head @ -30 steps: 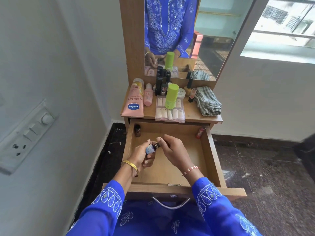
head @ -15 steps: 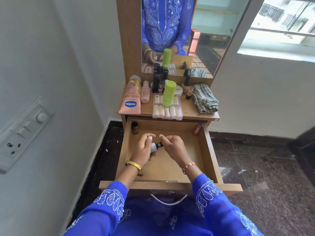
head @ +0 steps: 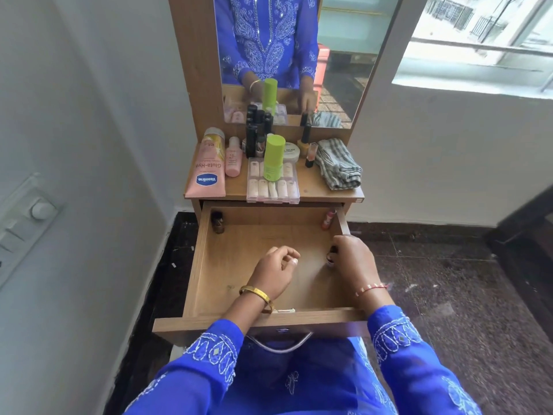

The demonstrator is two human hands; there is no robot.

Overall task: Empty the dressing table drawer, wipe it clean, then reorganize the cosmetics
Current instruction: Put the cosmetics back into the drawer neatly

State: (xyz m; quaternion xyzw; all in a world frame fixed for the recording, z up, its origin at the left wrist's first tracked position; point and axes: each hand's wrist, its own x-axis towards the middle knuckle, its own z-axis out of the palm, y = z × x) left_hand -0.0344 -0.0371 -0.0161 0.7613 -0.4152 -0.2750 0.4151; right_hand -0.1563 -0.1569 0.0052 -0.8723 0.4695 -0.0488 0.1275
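The wooden drawer (head: pixel 227 274) is pulled out in front of me. My right hand (head: pixel 354 260) grips a small dark-capped bottle (head: pixel 331 256) upright against the drawer's right wall. Over the middle of the drawer hovers my left hand (head: pixel 276 271), fingers loosely curled and holding nothing. A small brown bottle (head: pixel 217 222) stands in the back left corner and a small red bottle (head: pixel 328 218) in the back right corner. On the tabletop are a pink Vaseline tube (head: pixel 207 169), a green bottle (head: pixel 273 157) on a clear case (head: pixel 273 187), and dark bottles (head: pixel 254 136).
A folded striped cloth (head: pixel 338 167) lies on the right of the tabletop. The mirror (head: pixel 287 55) rises behind the cosmetics. A white wall with a switch panel (head: pixel 27 217) is close on the left. Dark stone floor (head: pixel 449 280) lies to the right.
Both hands held the small bottle over the drawer's middle. Now my right hand has carried it to the right wall, and my left hand has let go.
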